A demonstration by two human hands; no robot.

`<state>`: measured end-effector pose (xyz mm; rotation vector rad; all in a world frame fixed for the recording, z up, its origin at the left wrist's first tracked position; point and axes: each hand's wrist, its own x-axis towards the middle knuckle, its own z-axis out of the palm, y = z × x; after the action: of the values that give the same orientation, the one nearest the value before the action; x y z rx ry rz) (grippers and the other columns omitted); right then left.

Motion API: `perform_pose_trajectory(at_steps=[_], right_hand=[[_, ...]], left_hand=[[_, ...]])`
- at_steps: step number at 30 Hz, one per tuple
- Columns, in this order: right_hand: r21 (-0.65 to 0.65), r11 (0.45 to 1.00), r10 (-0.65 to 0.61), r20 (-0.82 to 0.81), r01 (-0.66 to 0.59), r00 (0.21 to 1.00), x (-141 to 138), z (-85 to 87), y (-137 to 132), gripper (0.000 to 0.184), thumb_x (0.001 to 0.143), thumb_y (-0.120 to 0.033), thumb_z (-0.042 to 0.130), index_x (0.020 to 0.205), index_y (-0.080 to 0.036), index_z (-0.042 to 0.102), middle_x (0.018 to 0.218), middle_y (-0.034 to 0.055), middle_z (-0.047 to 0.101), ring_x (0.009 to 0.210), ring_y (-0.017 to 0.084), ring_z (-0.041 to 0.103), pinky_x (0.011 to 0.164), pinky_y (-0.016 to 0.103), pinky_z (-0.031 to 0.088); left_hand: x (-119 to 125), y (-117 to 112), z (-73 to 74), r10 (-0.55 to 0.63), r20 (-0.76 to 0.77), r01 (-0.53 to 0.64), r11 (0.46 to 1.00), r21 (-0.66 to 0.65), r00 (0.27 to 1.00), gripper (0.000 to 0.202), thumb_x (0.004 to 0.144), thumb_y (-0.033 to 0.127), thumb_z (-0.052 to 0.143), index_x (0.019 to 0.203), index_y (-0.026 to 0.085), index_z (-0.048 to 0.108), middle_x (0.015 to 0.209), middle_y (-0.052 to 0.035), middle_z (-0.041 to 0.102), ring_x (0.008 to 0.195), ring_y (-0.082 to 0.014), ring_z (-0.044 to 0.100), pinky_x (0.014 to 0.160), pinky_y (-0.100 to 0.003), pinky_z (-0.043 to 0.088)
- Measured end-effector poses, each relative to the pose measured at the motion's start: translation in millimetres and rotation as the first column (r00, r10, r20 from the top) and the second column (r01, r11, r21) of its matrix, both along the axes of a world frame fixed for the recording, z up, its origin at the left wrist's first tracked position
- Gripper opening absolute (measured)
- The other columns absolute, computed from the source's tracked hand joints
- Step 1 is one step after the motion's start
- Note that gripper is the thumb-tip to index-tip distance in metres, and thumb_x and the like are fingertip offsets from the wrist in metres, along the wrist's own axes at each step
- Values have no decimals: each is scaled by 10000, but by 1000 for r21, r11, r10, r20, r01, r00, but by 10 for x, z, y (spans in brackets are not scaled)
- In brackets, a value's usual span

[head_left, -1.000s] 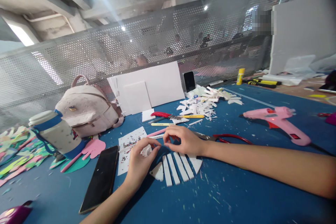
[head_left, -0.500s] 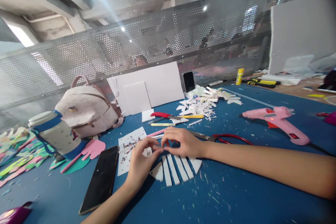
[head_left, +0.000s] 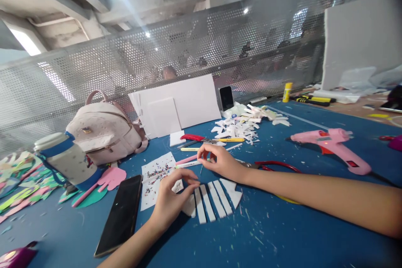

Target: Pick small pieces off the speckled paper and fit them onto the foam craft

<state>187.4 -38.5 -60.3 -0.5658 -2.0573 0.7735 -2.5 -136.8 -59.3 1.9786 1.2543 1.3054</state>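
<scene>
My left hand (head_left: 176,190) hovers at the left end of a row of white foam strips (head_left: 207,203), its thumb and forefinger pinched together. Whatever lies between those fingertips is too small to make out. Up and to the right, my right hand (head_left: 221,162) is also in a pinch, above the far side of the strips and close to a white pen (head_left: 187,164). Its fingertips may hold something tiny that I cannot make out. A white sheet (head_left: 149,197) strewn with small coloured specks lies beside my left hand.
A black phone (head_left: 121,213) lies left of the sheet. Red-handled scissors (head_left: 276,164) are partly under my right forearm. A pink glue gun (head_left: 333,144) lies right; a bottle (head_left: 64,159) and backpack (head_left: 106,130) stand left. White scraps (head_left: 241,123) are piled behind.
My hands, whose fingertips met above the strips, have come apart. My right hand has risen away toward the pens, while my left hand has barely moved.
</scene>
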Motion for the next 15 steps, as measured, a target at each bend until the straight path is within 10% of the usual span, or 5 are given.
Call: perform_pose_trajectory(at_steps=[15], right_hand=[[-26,992,-120,3,120,993,-14,-77,116,32,836,-184,588,868,-187,590,822,-4,627,663,110,529,557,217,362]], left_hand=[[155,-230,126,-325,-97,337,928,159,941,175,827,63,686,915,214,683,809,-14,734,719,-129,601,703,-255,474]])
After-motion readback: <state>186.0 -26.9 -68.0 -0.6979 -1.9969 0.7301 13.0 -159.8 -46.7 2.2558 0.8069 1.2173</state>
